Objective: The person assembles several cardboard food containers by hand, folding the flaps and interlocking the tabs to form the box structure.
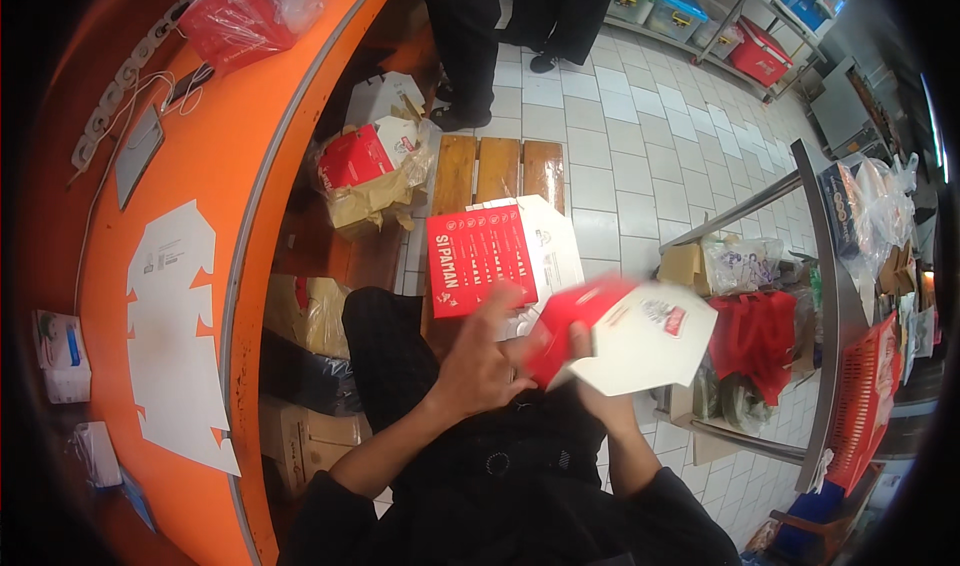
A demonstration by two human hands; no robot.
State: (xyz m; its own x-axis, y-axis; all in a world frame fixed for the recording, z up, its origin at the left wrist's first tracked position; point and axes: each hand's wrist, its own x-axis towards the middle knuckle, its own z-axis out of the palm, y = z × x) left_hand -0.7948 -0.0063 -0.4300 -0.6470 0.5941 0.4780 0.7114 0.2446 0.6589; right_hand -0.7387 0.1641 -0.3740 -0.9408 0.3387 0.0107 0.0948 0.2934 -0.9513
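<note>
A red and white takeaway box [650, 331], partly blurred, is tilted over my lap. My right hand [590, 381] grips it from below, its thumb up on the red side and its other fingers mostly hidden behind the card. At the box's left red edge is my left hand [470, 361], its fingers spread and slightly blurred; one fingertip seems to touch the box. Just beyond, a stack of red and white box cards [485, 256] lies on a slatted wooden bench [457, 176].
On the left, an orange table [265, 86] carries a flat white box blank [175, 336] and a phone [140, 156]. Torn brown packaging [375, 201] holds more box cards. A metal rack [830, 256] with red bags [755, 341] stands right. Another person's legs [460, 41] are ahead.
</note>
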